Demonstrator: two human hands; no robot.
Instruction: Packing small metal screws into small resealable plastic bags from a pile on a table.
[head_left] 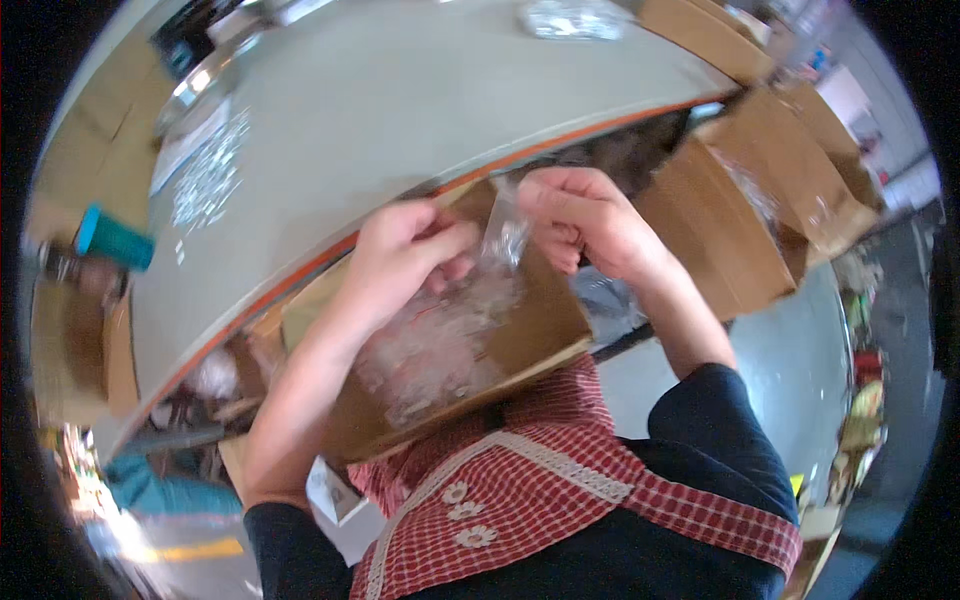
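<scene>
I saw the grey bench (pixel 400 100) filling the top of view, a cardboard box (pixel 530 330) tucked below its edge against the red checked apron (pixel 540 500). Both hands met over that box: left hand (pixel 400 255) and right hand (pixel 585 220) each pinched the small clear plastic bag (pixel 505 235), close together.

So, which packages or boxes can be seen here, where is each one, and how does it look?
Small clear plastic bag: pinched between left hand and right hand, crinkled, see-through.
Open brown cardboard box: on the lap below the hands, filled with clear bags.
Second brown cardboard box: to the right, open.
Scattered clear packets: upper left on the grey table.
</scene>
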